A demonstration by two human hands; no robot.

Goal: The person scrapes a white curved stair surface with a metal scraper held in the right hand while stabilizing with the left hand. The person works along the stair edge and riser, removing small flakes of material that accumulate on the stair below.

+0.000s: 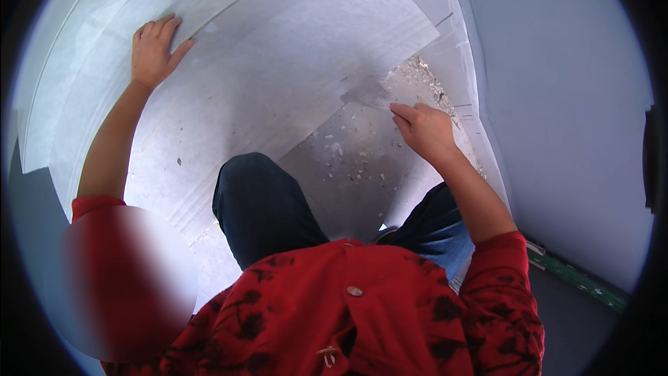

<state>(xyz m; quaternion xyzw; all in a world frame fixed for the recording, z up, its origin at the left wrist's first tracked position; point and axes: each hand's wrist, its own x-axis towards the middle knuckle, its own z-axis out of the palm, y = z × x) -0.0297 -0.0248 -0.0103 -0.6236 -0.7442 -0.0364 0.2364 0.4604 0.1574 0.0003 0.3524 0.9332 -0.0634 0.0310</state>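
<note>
A large pale, translucent sheet (292,47), apparently plastic, spreads before me. My left hand (154,52) rests palm down on its far left part, fingers apart, near a thin curved line. My right hand (425,128) has its thumb and forefinger pinched together near the sheet's lower right edge. A greyish, puckered piece of the sheet seems to reach up to those fingertips; the exact grip is partly hidden. Beneath my right hand lies a grey floor (347,167) strewn with small white chips (336,149) and dust.
On the right stands a smooth grey-blue panel (563,104), with translucent film (462,47) along its foot. More crumbly debris (428,70) gathers near that film. A green strip (584,282) lies at lower right. My bent knee (261,193) stands close to the sheet.
</note>
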